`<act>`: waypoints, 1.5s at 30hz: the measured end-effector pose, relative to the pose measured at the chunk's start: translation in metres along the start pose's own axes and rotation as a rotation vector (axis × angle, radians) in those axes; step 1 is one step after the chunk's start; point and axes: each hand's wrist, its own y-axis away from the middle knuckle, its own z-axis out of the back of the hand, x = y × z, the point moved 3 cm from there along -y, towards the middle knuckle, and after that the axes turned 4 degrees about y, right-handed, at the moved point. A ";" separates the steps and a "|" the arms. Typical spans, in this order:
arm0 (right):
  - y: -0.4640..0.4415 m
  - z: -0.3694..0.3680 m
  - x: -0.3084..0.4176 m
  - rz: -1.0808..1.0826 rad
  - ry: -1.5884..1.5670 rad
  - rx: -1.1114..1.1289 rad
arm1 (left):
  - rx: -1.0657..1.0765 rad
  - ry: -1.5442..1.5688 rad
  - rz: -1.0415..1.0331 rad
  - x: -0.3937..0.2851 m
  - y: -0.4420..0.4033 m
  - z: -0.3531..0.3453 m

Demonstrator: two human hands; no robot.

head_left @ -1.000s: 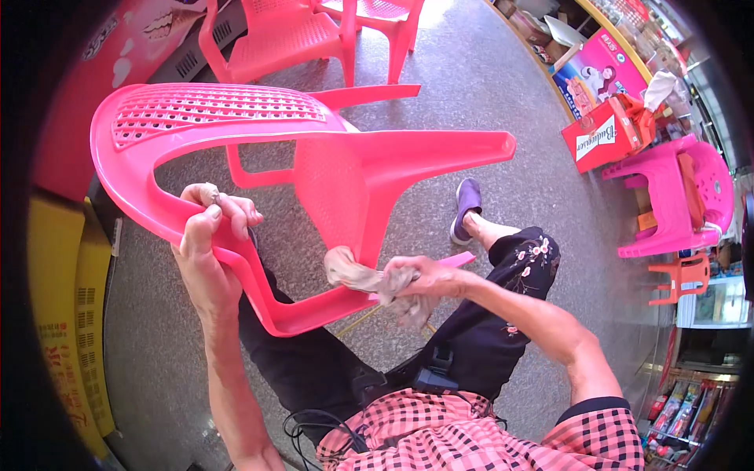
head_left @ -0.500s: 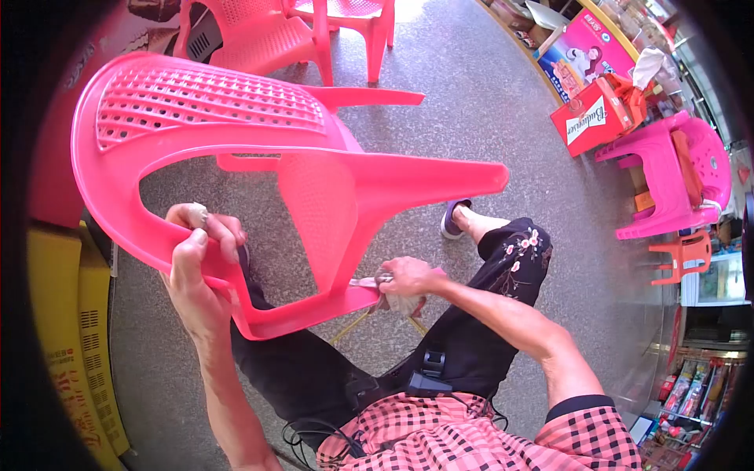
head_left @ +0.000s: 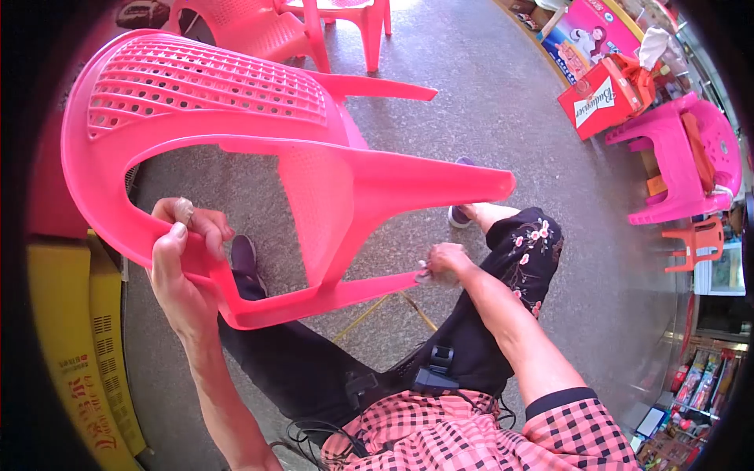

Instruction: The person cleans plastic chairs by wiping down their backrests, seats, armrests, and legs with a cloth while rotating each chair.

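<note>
A red-pink plastic chair [head_left: 338, 188] is tilted on its side in front of me, its perforated backrest to the left and its legs pointing right. My left hand [head_left: 184, 259] grips the armrest edge near the backrest, with the thumb and curled fingers on either side of it. At the end of the nearest leg, my right hand [head_left: 446, 264] is closed round a greyish cloth [head_left: 424, 273], of which only a small part shows. The cloth touches the leg tip.
More pink chairs [head_left: 251, 31] stand at the top. A red box [head_left: 603, 98], a magenta chair [head_left: 675, 161] and a small orange chair [head_left: 697, 242] are at the right. Yellow boxes [head_left: 71, 337] stand at the left. My legs are spread below the chair.
My right hand has moved right along the chair's leg to its tip, with the cloth. The chair has shifted a little left and turned slightly, my left hand still on it.
</note>
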 end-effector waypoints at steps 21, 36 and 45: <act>0.061 0.087 0.080 -0.100 -0.369 -0.030 | -0.035 0.026 -0.023 -0.002 0.004 0.000; 0.140 0.145 0.222 0.420 -0.054 -0.420 | -0.067 0.039 -0.016 -0.007 0.008 -0.013; 0.186 0.162 0.269 0.823 -1.059 -0.452 | -0.053 -0.011 -0.031 -0.009 0.007 -0.016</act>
